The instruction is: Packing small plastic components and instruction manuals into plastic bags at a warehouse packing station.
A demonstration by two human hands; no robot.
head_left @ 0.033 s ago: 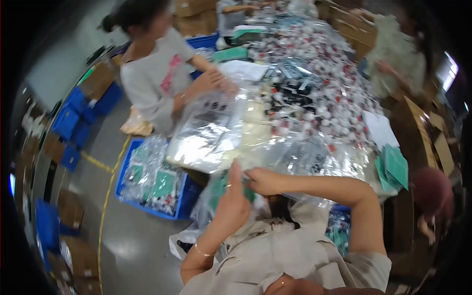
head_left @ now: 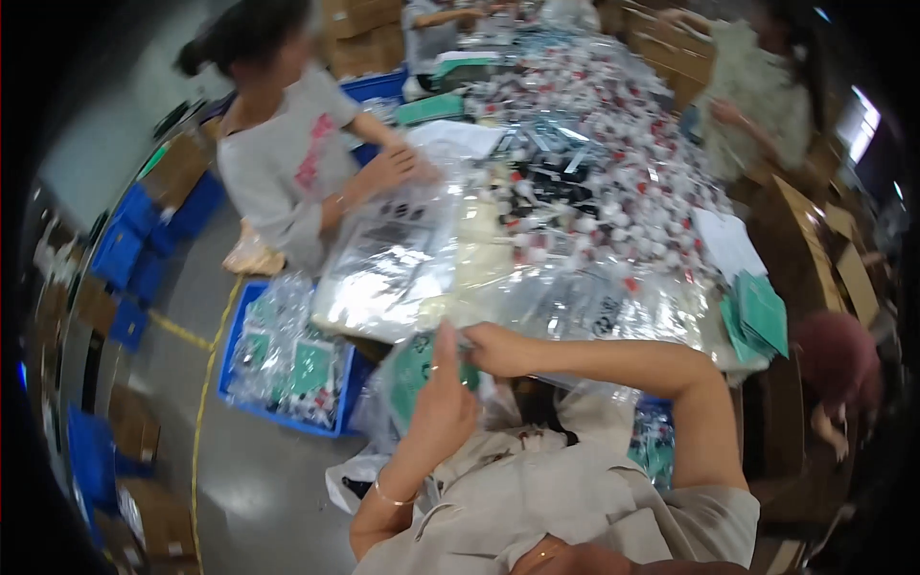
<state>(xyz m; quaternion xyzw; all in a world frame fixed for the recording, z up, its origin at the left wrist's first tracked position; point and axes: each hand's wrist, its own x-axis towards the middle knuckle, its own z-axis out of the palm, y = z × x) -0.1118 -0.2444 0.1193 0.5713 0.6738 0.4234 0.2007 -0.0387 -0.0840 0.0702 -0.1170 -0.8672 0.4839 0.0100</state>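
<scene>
- From the head view, we looked down on a crowded workroom, with a yellow floor line [head_left: 204, 383] and cardboard boxes [head_left: 139, 422] along the left side.
- We saw a long worktop [head_left: 476, 240], its middle and far end heaped with loose white, red and black pieces [head_left: 632, 182].
- At the worktop's near left corner lay a glossy stack of clear packaging [head_left: 388, 259]; a co-worker's hands [head_left: 388, 168] were at its far side.
- Green cards [head_left: 757, 316] sat at the near right corner, just below a white sheet [head_left: 728, 244].
- Our clear bag with green contents [head_left: 410, 379] hung just off the near edge, towards the left corner.
- Our left hand [head_left: 443, 402] lay in front of that bag, a finger pointing up; we could not tell whether it gripped.
- Our right hand [head_left: 500, 351] was curled closed at the bag's upper right edge, seemingly pinching it.
- As for progress, we judged the bagged packets [head_left: 311, 364] in the blue bin [head_left: 287, 420] off the left corner finished, the bag in hand partway, and the large loose heap yet to be bagged.
</scene>
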